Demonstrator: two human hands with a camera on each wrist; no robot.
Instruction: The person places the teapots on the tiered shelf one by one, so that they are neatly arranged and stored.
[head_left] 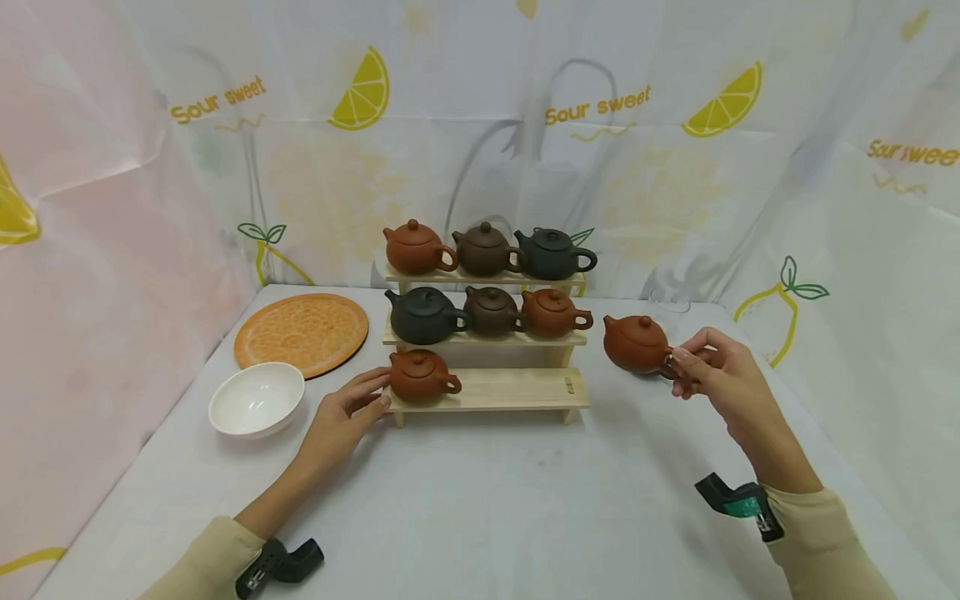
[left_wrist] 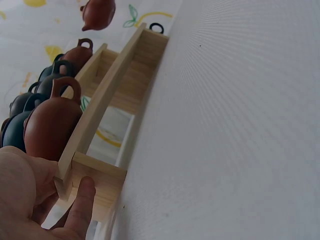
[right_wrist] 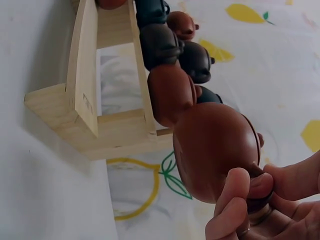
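Note:
A wooden three-tier stand (head_left: 510, 390) holds several small clay teapots. On its lowest tier sits a reddish-brown teapot (head_left: 420, 377) at the left end. My left hand (head_left: 347, 414) holds that end of the stand; in the left wrist view the thumb (left_wrist: 82, 205) lies against its leg and the other fingers are partly hidden behind the board. To the right of the stand, my right hand (head_left: 712, 367) pinches the handle of another reddish-brown teapot (head_left: 636, 343), lifted off the table, its spout toward the left. In the right wrist view this teapot (right_wrist: 215, 150) appears close up.
Black, dark brown and reddish teapots fill the top and middle tiers, among them a black teapot (head_left: 555, 254) and a dark brown teapot (head_left: 491, 312). Left of the stand are a white bowl (head_left: 257, 400) and a round orange mat (head_left: 303, 329). Printed cloth (head_left: 465, 83) hangs behind.

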